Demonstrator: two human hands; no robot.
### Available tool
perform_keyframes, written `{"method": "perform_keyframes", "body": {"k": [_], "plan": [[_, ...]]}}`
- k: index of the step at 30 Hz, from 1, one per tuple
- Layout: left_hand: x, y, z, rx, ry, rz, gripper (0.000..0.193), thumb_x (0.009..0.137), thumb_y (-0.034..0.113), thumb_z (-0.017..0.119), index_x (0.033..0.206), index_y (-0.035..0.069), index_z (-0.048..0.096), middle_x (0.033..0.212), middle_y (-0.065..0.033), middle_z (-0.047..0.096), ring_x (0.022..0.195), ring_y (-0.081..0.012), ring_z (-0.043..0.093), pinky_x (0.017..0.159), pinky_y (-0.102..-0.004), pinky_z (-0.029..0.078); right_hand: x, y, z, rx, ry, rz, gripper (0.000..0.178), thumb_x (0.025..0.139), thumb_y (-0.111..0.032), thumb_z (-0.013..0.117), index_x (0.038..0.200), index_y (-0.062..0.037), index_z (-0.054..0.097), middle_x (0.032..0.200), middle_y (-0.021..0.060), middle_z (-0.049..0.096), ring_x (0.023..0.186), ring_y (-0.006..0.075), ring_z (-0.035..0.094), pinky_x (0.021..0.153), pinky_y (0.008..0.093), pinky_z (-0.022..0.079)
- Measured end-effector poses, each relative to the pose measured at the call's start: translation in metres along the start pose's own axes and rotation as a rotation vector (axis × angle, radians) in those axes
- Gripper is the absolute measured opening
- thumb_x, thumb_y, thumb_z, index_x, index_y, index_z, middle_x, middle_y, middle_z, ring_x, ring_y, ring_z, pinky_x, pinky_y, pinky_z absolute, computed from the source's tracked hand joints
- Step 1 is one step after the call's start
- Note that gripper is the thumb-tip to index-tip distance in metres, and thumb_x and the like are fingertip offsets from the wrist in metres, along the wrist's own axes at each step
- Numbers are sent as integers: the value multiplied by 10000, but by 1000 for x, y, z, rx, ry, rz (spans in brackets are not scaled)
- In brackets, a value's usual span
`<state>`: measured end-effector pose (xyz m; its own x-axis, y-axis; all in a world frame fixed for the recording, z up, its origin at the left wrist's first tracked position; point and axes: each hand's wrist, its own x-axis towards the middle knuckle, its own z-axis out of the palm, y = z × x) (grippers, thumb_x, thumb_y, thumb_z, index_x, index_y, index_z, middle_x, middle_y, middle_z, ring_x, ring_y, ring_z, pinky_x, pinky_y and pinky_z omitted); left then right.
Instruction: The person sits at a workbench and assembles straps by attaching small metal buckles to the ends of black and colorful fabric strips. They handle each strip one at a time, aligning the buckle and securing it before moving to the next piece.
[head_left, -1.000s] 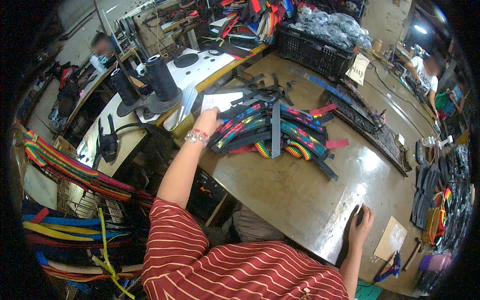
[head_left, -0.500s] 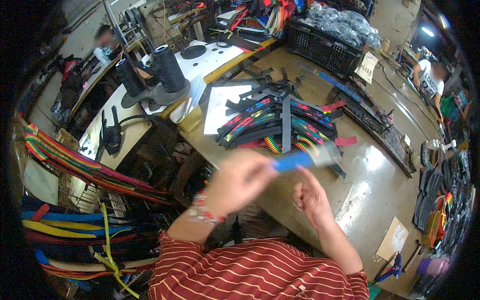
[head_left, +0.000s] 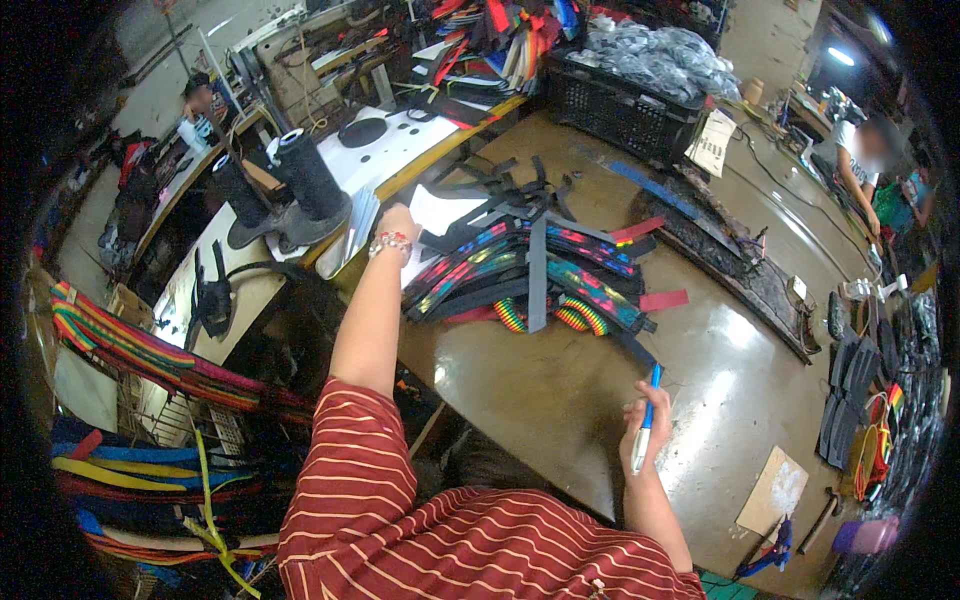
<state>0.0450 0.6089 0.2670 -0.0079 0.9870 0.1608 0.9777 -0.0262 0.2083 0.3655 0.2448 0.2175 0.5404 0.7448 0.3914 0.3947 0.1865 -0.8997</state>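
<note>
My right hand (head_left: 632, 425) is closed around a blue and white pen (head_left: 642, 445), held upright above the near part of the table. My left arm is stretched far forward. At its end my left hand (head_left: 397, 222) is at the left edge of a white sheet of paper (head_left: 436, 212); its fingers are too hidden to tell their grip. To the right of that hand lies a pile of patterned straps (head_left: 485, 255), black with multicoloured designs. A dark grey strap (head_left: 537, 275) lies across the pile, and red ends stick out at the right.
Black thread cones (head_left: 308, 175) stand at the left beside a white worktop. A black crate (head_left: 625, 110) of plastic-wrapped goods sits at the back. Colourful webbing (head_left: 150, 345) hangs at the left. A hammer (head_left: 822, 520) lies front right. Other people work farther off.
Both hands were together in front of me at a blurred blue object. My left hand has moved forward and left to the paper; my right hand has come nearer me, holding the pen.
</note>
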Motion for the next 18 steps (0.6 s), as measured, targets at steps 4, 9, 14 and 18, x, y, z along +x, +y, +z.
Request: {"method": "perform_keyframes", "body": {"k": [4,9,14,18], "plan": [[-25,48,-69,-317,369,410,248,860,137,553,1063,-5,565,1039,-239,533,935,-413,554,814,-455,458,3,1,3,467,22,245,150,926,-68,472,1027,-38,578,855,140,616,689,153,598,603,266,495],[-76,82,-148,-677,445,323,280,925,168,525,1142,-9,522,980,-203,636,854,-304,629,745,-353,480,21,-34,9,199,-90,168,245,867,-125,614,1087,-27,573,973,177,644,933,270,633,842,350,498],[-141,117,-145,-1624,-88,385,296,924,101,536,1182,-41,509,1111,-71,603,984,-122,564,867,-265,448,73,-94,10,257,-204,-18,406,835,-158,670,1176,10,525,1146,172,603,1138,265,542,962,364,420],[-199,132,-114,-1728,-278,388,302,924,100,542,1195,-27,502,1134,-83,591,1001,-129,551,892,-271,430,76,-129,4,191,-301,132,510,852,-175,648,1265,37,438,1125,149,599,1048,196,561,920,303,415]]}}
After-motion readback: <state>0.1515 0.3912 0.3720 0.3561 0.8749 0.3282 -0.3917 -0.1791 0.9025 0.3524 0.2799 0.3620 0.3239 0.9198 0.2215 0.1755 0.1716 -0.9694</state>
